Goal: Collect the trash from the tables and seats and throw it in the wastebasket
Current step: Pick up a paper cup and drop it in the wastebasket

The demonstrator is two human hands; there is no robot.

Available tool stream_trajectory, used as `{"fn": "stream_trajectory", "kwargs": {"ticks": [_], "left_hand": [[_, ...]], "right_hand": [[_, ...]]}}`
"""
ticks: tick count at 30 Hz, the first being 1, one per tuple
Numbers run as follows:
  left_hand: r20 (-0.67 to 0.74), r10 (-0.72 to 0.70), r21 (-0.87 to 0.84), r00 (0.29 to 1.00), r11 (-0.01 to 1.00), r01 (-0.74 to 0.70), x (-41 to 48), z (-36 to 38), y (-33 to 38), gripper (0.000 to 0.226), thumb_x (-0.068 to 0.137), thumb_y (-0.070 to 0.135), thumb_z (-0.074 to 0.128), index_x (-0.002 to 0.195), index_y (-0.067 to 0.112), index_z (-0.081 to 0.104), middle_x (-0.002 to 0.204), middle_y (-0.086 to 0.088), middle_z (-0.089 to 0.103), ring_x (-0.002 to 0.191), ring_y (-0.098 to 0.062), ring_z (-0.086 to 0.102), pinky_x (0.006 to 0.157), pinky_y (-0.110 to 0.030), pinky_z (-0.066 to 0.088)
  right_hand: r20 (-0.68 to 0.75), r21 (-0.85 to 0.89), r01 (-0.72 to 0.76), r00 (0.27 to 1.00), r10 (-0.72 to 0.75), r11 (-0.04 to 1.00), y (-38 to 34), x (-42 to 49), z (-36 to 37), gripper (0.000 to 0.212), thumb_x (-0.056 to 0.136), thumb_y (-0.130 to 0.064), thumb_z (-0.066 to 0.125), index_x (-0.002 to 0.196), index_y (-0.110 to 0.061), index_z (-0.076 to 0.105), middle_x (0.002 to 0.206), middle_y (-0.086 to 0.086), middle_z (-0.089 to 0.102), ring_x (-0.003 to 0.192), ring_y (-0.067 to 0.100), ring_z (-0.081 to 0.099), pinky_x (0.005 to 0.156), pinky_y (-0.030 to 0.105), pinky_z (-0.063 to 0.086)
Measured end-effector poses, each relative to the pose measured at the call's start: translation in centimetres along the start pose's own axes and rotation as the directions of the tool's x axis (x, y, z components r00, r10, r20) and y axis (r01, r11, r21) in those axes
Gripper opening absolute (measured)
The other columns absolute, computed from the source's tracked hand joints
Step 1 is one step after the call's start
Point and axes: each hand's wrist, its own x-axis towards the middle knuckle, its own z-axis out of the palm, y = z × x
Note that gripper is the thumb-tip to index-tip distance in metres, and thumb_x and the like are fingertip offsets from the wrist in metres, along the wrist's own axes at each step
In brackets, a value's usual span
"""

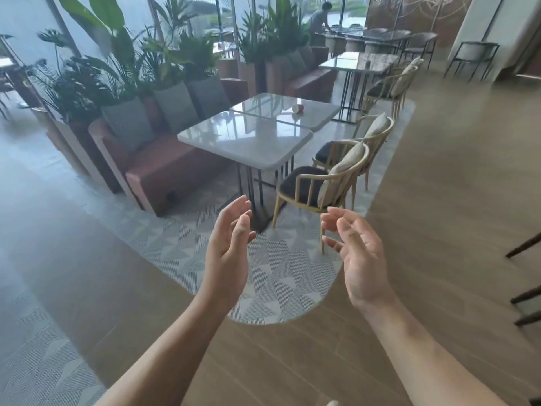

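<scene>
The left hand (231, 232) and right hand (355, 250) hover apart, fingers relaxed, empty. Small white-and-red trash (298, 108) lies on the far bench (320, 112), well away; the step looks like approaching, then reaching across

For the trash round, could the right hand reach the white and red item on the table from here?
Probably not: the right hand hovers over the floor; the item lies on the farther table, past the nearer table.
</scene>
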Motion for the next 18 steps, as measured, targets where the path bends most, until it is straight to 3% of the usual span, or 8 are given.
{"fn": "stream_trajectory", "kwargs": {"ticks": [5,9,14,16,18], "left_hand": [[0.016,-0.001,-0.005,1.0,1.0,0.001,7.6,5.5,-3.0,0.04,0.099,0.039,0.047,0.136,0.03,0.059,0.144,0.005,0.063,0.131,-0.008,0.062,0.109,-0.048,0.054],[0.027,0.002,-0.024,1.0,1.0,-0.002,14.8,12.3,-5.6,0.037,0.103,0.035,0.049,0.138,0.026,0.059,0.138,0.01,0.064,0.127,-0.002,0.062,0.109,-0.042,0.054],[0.054,-0.011,-0.081,0.998,0.997,0.015,23.2,22.4,-8.0,0.027,0.111,0.019,0.048,0.134,0.024,0.06,0.137,0.006,0.065,0.124,0.001,0.063,0.099,-0.025,0.057],[0.074,-0.018,-0.103,0.997,0.994,0.026,26.3,26.9,-8.8,0.028,0.11,0.021,0.047,0.134,0.024,0.061,0.138,0.004,0.066,0.126,-0.002,0.063,0.102,-0.029,0.056],[0.106,-0.033,-0.12,0.994,0.992,0.046,28.9,31.3,-9.7,0.029,0.111,0.019,0.046,0.136,0.021,0.061,0.137,0.003,0.067,0.129,-0.007,0.063,0.107,-0.036,0.055]], "right_hand": [[0.002,0.0,-0.001,1.0,0.001,1.0,3.4,8.7,-2.5,0.033,0.094,-0.056,0.06,0.116,-0.036,0.074,0.118,-0.007,0.073,0.119,0.016,0.067,0.105,0.05,0.052],[-0.008,0.008,0.006,1.0,-0.006,1.0,5.4,17.5,-6.7,0.032,0.095,-0.056,0.06,0.116,-0.037,0.074,0.117,-0.007,0.073,0.119,0.015,0.067,0.106,0.05,0.052],[-0.035,0.009,0.006,0.999,-0.006,1.0,5.4,28.0,-13.6,0.033,0.093,-0.056,0.062,0.116,-0.036,0.075,0.113,-0.004,0.075,0.109,0.014,0.068,0.097,0.036,0.053],[-0.039,-0.012,0.016,0.999,-0.017,1.0,5.1,31.6,-16.7,0.03,0.094,-0.054,0.061,0.115,-0.038,0.075,0.112,-0.006,0.076,0.108,0.01,0.07,0.092,0.028,0.054],[-0.066,-0.025,0.015,0.998,-0.017,1.0,5.1,34.7,-19.8,0.027,0.096,-0.052,0.061,0.114,-0.038,0.075,0.112,-0.007,0.076,0.11,0.011,0.069,0.094,0.029,0.053]]}}
